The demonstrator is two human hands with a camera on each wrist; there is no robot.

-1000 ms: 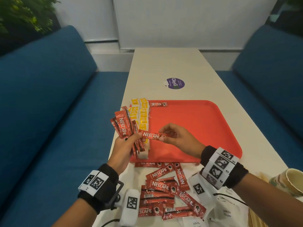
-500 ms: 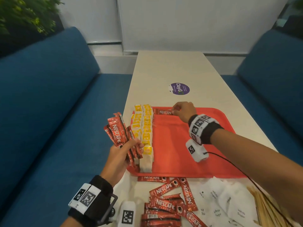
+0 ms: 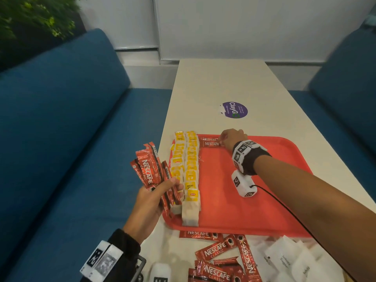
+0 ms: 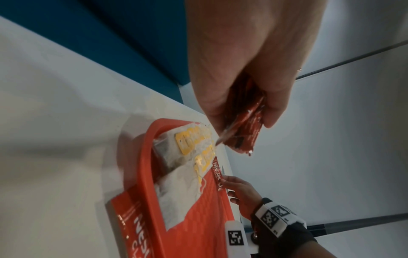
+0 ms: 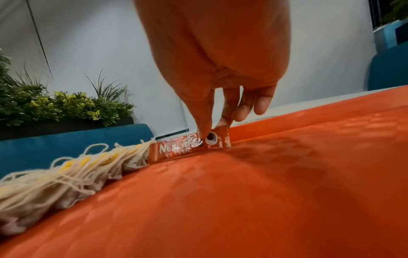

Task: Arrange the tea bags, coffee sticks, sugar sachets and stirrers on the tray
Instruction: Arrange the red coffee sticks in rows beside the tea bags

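Note:
A red tray (image 3: 254,212) lies on the pale table. Two rows of yellow-tagged tea bags (image 3: 191,169) fill its left side. At the far left corner lie two red coffee sticks. My right hand (image 3: 223,140) pinches the right end of the nearer stick (image 3: 211,143), which lies flat on the tray; in the right wrist view thumb and forefinger (image 5: 204,129) hold that stick (image 5: 183,148) next to the tea bags (image 5: 66,174). My left hand (image 3: 171,186) grips a fanned bundle of coffee sticks (image 3: 148,169) left of the tray, over the seat edge; that bundle (image 4: 245,129) also shows in the left wrist view.
Several loose coffee sticks (image 3: 221,255) lie on the table in front of the tray, with white sugar sachets (image 3: 289,259) to their right. A purple sticker (image 3: 234,109) marks the table beyond. Blue sofas (image 3: 61,139) flank both sides.
My right hand carried one coffee stick from the left hand's bundle to the tray's far left corner and laid it beside the stick lying there. The left hand kept its bundle.

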